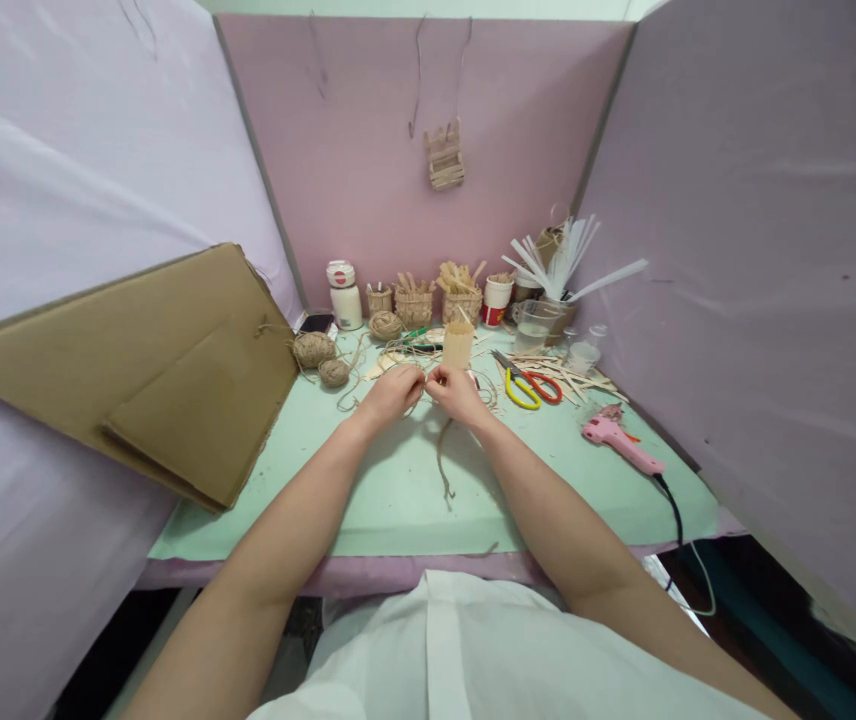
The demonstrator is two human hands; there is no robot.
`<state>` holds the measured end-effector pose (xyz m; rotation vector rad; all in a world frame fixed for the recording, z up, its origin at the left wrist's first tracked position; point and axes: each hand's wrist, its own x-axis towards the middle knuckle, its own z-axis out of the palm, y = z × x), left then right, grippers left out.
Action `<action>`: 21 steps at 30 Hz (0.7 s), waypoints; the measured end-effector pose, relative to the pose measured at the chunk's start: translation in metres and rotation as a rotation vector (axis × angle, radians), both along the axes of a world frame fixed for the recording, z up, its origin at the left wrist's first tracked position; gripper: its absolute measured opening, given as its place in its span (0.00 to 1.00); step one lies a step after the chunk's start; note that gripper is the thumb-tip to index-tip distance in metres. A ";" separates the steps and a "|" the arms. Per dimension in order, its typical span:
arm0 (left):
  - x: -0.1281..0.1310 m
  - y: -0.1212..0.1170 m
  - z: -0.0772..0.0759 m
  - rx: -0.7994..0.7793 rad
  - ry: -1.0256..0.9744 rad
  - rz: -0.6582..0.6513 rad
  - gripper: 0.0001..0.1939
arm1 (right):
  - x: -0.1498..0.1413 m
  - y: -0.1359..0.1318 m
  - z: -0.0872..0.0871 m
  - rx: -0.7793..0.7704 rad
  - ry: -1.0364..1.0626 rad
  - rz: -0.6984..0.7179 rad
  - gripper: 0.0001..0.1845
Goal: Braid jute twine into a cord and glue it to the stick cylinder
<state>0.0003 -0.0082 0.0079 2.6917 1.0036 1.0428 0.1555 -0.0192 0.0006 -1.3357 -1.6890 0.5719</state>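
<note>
Above the middle of the green tabletop (390, 500), my left hand (396, 392) and my right hand (456, 392) come close together, fingertips nearly touching. Both are closed in a pinch on thin jute twine (443, 458), whose tail hangs down below my right hand onto the table. More twine loops lie around and behind the fingers. Just beyond my right hand stands a small pale wooden piece (458, 343) that looks made of craft sticks. The exact spot where the fingers pinch is too small to make out.
To the right lie scissors (525, 385), loose wooden strips (570, 375) and a pink glue gun (621, 443) with its cord. Balls of twine (314, 350) sit at left, beside a leaning cardboard sheet (173, 380). Stick-filled baskets (462, 300) and a white bottle (345, 296) line the back.
</note>
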 end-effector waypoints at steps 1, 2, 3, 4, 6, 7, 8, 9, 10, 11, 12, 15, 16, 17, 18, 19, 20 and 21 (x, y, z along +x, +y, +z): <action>0.002 -0.001 0.000 -0.031 -0.056 0.015 0.05 | -0.001 0.001 -0.001 -0.050 0.106 0.023 0.06; 0.004 -0.002 0.000 -0.071 -0.118 0.025 0.05 | -0.003 0.003 -0.002 -0.102 0.212 0.046 0.07; 0.006 -0.003 -0.001 -0.118 -0.183 0.031 0.04 | -0.005 0.004 -0.003 -0.151 0.308 0.064 0.07; 0.008 -0.004 -0.002 -0.167 -0.245 0.034 0.04 | -0.006 0.005 -0.005 -0.196 0.390 0.072 0.08; 0.011 -0.004 -0.004 -0.254 -0.341 0.034 0.04 | -0.008 0.005 -0.006 -0.277 0.494 0.079 0.10; 0.011 -0.004 -0.005 -0.281 -0.368 0.037 0.04 | -0.008 0.005 -0.006 -0.300 0.511 0.082 0.10; 0.011 -0.004 -0.006 -0.291 -0.376 0.042 0.04 | -0.007 0.005 -0.005 -0.303 0.501 0.089 0.10; 0.009 -0.004 -0.005 -0.281 -0.365 0.047 0.04 | -0.005 0.004 -0.004 -0.283 0.467 0.092 0.10; 0.007 -0.003 -0.005 -0.255 -0.333 0.048 0.03 | -0.002 0.004 -0.002 -0.243 0.412 0.085 0.10; 0.004 -0.002 -0.004 -0.217 -0.284 0.044 0.04 | 0.001 0.003 0.000 -0.188 0.343 0.067 0.10; 0.002 -0.001 -0.003 -0.172 -0.225 0.036 0.04 | 0.005 0.003 0.002 -0.128 0.270 0.039 0.10; -0.005 0.003 -0.001 -0.055 -0.060 0.016 0.07 | 0.011 0.001 0.006 0.021 0.076 -0.009 0.09; -0.006 0.004 -0.001 -0.028 -0.021 0.017 0.07 | 0.012 0.000 0.006 0.053 0.020 -0.002 0.09; -0.006 0.005 -0.001 -0.005 0.010 0.023 0.08 | 0.011 0.000 0.007 0.074 -0.032 0.006 0.08; -0.006 0.006 -0.002 0.013 0.036 0.029 0.09 | 0.010 -0.001 0.007 0.081 -0.077 0.013 0.07; -0.006 0.007 -0.002 0.026 0.059 0.031 0.09 | 0.009 -0.002 0.007 0.080 -0.115 0.016 0.07; -0.005 0.007 -0.003 0.036 0.078 0.028 0.09 | 0.008 -0.002 0.007 0.076 -0.142 0.016 0.06; -0.005 0.008 -0.004 0.044 0.091 0.021 0.09 | 0.007 -0.003 0.007 0.068 -0.159 0.015 0.06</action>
